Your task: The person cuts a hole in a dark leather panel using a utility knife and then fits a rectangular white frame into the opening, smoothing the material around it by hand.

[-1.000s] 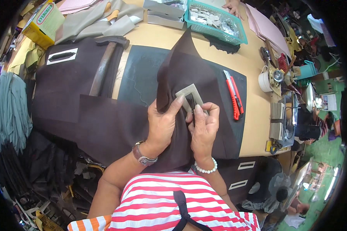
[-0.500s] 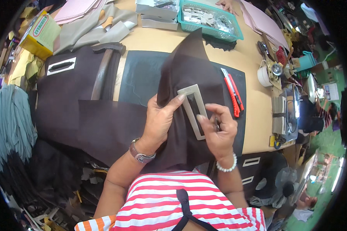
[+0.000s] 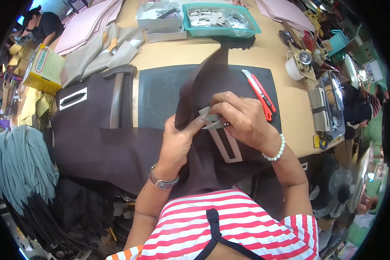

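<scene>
A dark brown sheet of material [image 3: 199,160] is raised in front of me, its upper corner folded upward. On it lies a pale rectangular frame [image 3: 232,160] around a dark slot. My left hand [image 3: 175,143] pinches the sheet's edge, with the thumb at the frame's upper end. There my right hand [image 3: 245,119] grips a thin grey-white strip [image 3: 213,125], which stands partly lifted off the frame. Something small and dark with shiny dots shows under the right fingers; its kind is unclear. Just beyond that hand, a red utility knife [image 3: 260,95] rests on the dark cutting mat [image 3: 160,86].
Left on the table, a wooden-handled tool [image 3: 117,99] lies over brown material near another white-framed slot [image 3: 73,98]. A teal basket [image 3: 223,31] of small parts and white boxes [image 3: 162,19] stand at the back. Blue-grey cloth [image 3: 21,160] hangs at left. Another person sits far left.
My right hand has moved up and left to the frame's upper end and now grips the lifted strip. The frame's lower part looks paler. My left hand keeps hold of the sheet.
</scene>
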### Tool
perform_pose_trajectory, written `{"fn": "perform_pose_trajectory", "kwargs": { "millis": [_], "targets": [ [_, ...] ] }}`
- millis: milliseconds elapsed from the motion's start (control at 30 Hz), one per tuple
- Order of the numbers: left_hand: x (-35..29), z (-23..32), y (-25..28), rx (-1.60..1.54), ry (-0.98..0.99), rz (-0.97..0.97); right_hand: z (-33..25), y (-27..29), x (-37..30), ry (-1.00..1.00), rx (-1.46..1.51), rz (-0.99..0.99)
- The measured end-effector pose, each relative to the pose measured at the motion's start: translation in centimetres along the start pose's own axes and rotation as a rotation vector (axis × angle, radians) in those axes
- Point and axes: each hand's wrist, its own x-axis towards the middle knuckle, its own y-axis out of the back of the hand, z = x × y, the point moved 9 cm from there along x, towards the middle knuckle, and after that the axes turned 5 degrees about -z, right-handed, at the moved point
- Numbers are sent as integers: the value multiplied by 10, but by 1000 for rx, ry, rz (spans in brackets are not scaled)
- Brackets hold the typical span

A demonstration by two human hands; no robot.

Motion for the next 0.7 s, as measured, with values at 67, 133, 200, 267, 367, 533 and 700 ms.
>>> {"fn": "perform_pose_trajectory", "kwargs": {
  "millis": [67, 133, 200, 267, 367, 533, 700],
  "targets": [
    [-2, 5, -1, -6, 17, 22, 4, -1, 2, -19, 50, -1],
    [-1, 0, 1, 18, 46, -2, 19, -8, 2, -188, 216, -37],
    [-1, -6, -1, 6, 96, -8, 34, -18, 0, -449, 483, -66],
    [1, -4, -8, -33, 106, -47, 49, -33, -10, -756, 805, -48],
    [2, 3, -10, -73, 103, -53, 66, -17, -18, -686, 636, 181],
    [3, 30, 28, -146, -82, 170, 53, -27, -60, -724, 803, -19],
    [-13, 120, 48, 999, -574, 350, 23, -44, -78, -659, 547, -247]
  ]
}}
